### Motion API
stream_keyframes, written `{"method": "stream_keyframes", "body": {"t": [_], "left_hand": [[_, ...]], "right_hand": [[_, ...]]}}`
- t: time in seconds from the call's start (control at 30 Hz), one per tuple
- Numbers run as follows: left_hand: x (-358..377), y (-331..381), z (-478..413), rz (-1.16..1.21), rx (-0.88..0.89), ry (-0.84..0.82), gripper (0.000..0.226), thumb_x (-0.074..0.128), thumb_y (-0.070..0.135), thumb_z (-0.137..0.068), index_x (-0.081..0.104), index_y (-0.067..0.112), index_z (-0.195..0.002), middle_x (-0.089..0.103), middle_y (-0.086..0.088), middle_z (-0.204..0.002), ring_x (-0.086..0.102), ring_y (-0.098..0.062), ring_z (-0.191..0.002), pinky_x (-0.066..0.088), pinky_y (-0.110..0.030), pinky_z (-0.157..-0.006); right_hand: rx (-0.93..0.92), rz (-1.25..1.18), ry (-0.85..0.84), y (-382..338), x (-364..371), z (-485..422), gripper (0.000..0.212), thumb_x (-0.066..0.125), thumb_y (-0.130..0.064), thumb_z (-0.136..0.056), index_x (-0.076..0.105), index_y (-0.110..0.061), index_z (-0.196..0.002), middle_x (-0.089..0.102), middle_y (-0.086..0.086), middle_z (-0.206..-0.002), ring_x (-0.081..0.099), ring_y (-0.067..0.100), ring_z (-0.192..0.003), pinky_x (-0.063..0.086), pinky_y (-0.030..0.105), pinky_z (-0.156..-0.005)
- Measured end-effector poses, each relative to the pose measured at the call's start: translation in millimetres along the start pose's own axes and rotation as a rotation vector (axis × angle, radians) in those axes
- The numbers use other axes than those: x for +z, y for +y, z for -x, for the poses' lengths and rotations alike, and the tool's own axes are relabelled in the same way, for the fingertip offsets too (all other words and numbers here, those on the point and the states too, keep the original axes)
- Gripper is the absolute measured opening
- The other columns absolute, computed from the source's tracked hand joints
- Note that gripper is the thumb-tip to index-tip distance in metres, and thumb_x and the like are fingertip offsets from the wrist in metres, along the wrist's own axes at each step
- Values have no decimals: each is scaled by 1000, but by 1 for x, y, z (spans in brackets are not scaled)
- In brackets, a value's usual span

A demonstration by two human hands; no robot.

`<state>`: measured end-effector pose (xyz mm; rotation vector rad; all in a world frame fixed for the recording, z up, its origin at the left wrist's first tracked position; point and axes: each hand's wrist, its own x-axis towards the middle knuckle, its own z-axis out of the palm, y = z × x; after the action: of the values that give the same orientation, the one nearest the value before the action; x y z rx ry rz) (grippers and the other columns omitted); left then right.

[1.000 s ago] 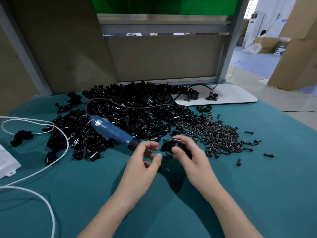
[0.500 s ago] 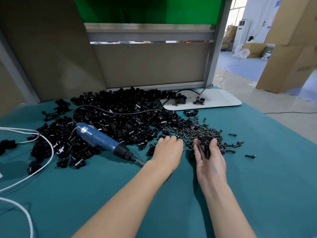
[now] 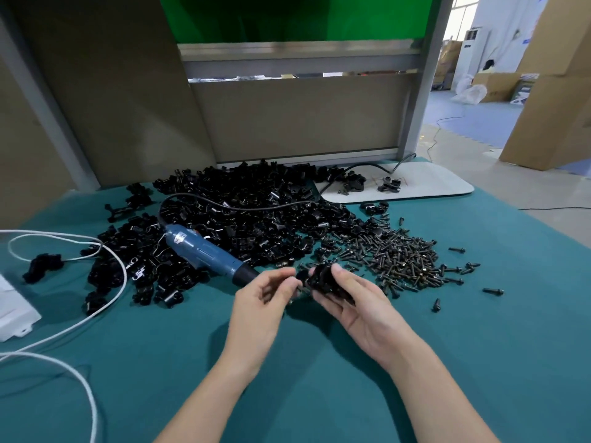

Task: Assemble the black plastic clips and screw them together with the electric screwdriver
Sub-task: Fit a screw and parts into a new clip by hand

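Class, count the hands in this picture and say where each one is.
2. The left hand is by the tip of the electric screwdriver, fingertips at the black clip; the right hand holds that clip, in front of the screw pile. None seems hidden.

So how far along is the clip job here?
Done: nothing surely; two clips on the white board may be assembled. In hand: the right hand holds a black clip, the left hand pinches a small black part beside it. Left: the electric screwdriver lies on the table, ungripped; large clip pile and screw pile wait.
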<state>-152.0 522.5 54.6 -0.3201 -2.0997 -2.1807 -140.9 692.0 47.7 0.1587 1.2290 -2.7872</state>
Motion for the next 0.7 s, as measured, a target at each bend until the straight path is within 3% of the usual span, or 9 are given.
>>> {"method": "stream_keyframes", "body": {"t": [0.23, 0.57, 0.7], "left_hand": [[4, -7, -1, -64, 21, 5, 8, 73, 20, -92, 75, 26, -97, 76, 13, -91, 68, 0, -87, 49, -11, -77], [-2, -11, -2, -94, -12, -48, 2, 74, 27, -91, 74, 26, -93, 76, 10, -87, 68, -4, -80, 53, -18, -77], [2, -11, 3, -172, -4, -48, 8, 74, 32, -91, 72, 25, -87, 75, 14, -87, 68, 0, -82, 48, -10, -72]], "right_hand": [[31, 125, -36, 5, 8, 5, 36, 67, -23, -89, 73, 5, -112, 73, 22, -118, 73, 24, -105, 60, 28, -86], [31, 176, -53, 3, 10, 6, 42, 65, -25, -93, 69, 8, -119, 70, 25, -123, 71, 30, -111, 60, 33, -90], [36, 202, -47, 3, 11, 8, 46, 65, -27, -92, 67, 9, -120, 71, 24, -123, 71, 29, -112, 61, 31, -87]]}}
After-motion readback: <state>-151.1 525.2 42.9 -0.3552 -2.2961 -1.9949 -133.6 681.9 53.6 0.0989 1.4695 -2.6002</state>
